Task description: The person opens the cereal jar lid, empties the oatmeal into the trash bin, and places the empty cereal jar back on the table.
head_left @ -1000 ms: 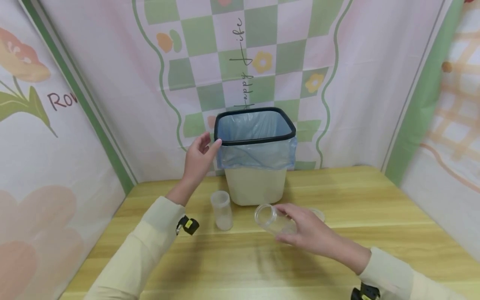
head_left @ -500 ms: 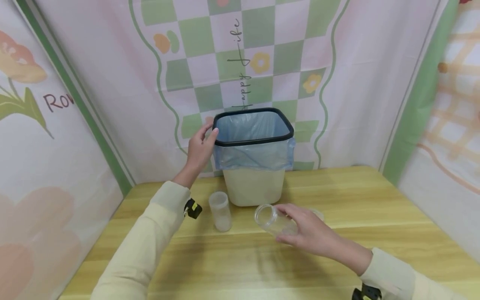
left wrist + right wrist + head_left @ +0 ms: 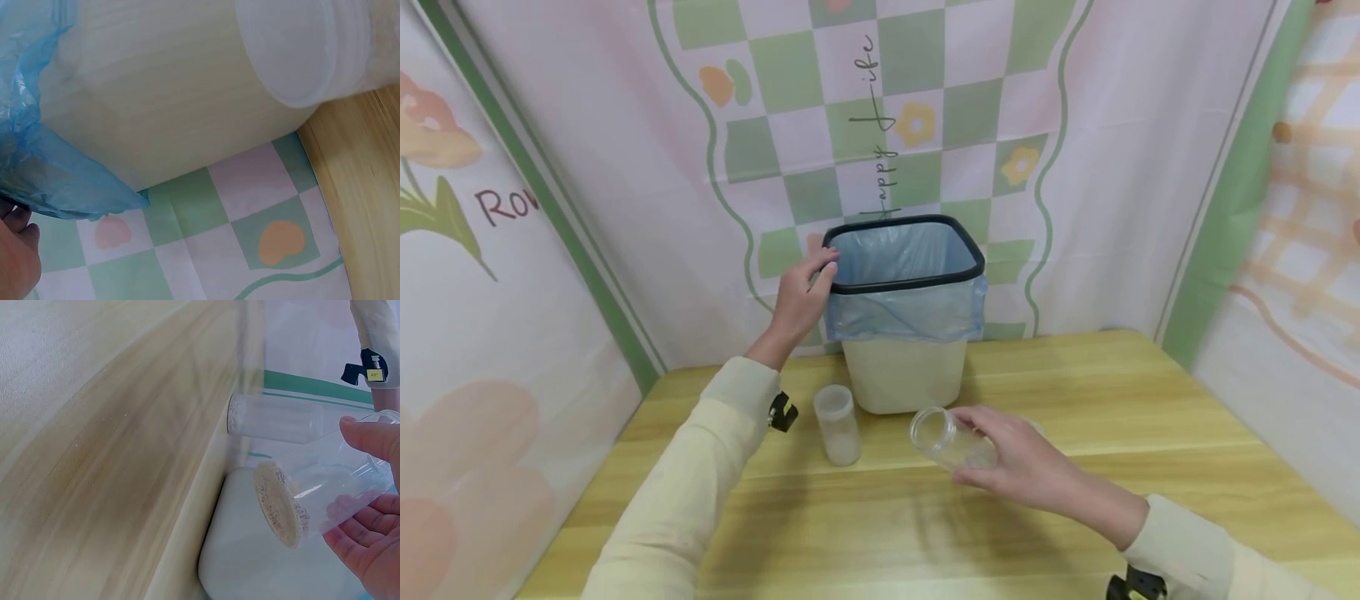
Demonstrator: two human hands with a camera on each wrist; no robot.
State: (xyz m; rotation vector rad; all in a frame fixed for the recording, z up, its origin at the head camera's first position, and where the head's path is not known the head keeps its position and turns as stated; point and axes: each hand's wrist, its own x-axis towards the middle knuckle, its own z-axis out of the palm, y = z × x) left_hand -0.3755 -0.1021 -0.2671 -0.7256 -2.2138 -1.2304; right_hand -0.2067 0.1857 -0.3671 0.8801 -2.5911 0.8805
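Note:
In the head view my left hand (image 3: 801,300) grips the left side of the trash bin's black rim (image 3: 906,286), fingertips curled over the edge. My right hand (image 3: 1018,462) holds a clear plastic jar (image 3: 951,442) tilted over the table, its open mouth facing left and up. The right wrist view shows beige, grainy residue (image 3: 278,503) at the bottom of that jar. Just left of the trash bin (image 3: 910,375) stands a second jar (image 3: 838,429), upright, with a whitish lid (image 3: 287,50) on top and similar residue at its base.
A blue bag (image 3: 906,312) lines the bin and folds down outside its rim. Behind my right hand, the edge of a round clear piece (image 3: 1036,426) shows on the wooden table (image 3: 865,533). A patterned cloth (image 3: 850,125) hangs close behind the bin.
My left hand has moved up from beside the bin and taken hold of its rim, fingers now over the edge. The right hand keeps the jar at the same tilt.

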